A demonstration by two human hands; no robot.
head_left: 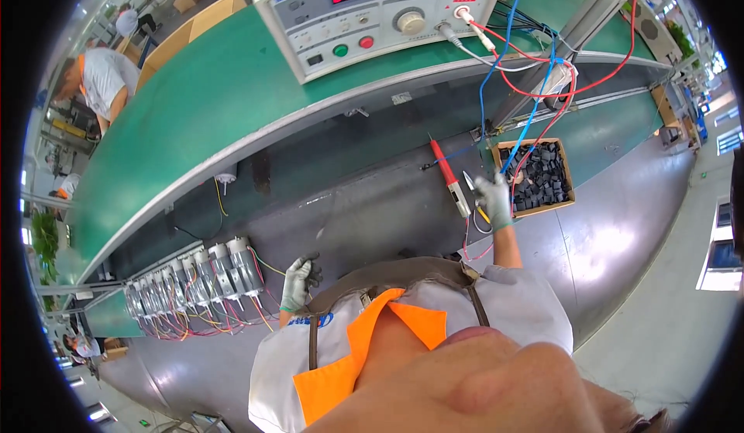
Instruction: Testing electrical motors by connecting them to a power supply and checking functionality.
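My left hand [298,282], in a pale work glove, hovers at the near bench edge with loosely bent fingers apart. I see nothing in it. Just left of it stands a row of silver cylindrical motors [221,270] trailing red, yellow and white wires. My right hand [494,199], also gloved, reaches out over the bench with its fingers spread, holding nothing that I can make out. Close to its left lie a red-and-white test probe [447,171] and a slim probe with a yellow part [482,214]. On its right sits a cardboard box of small black parts [572,187].
A white electrical tester [380,22] with red displays stands on the green upper shelf [194,115]. Red, blue and white cables hang from it past a metal post [581,34]. Another motor [225,176] lies under the shelf. A person [105,80] works at the far left.
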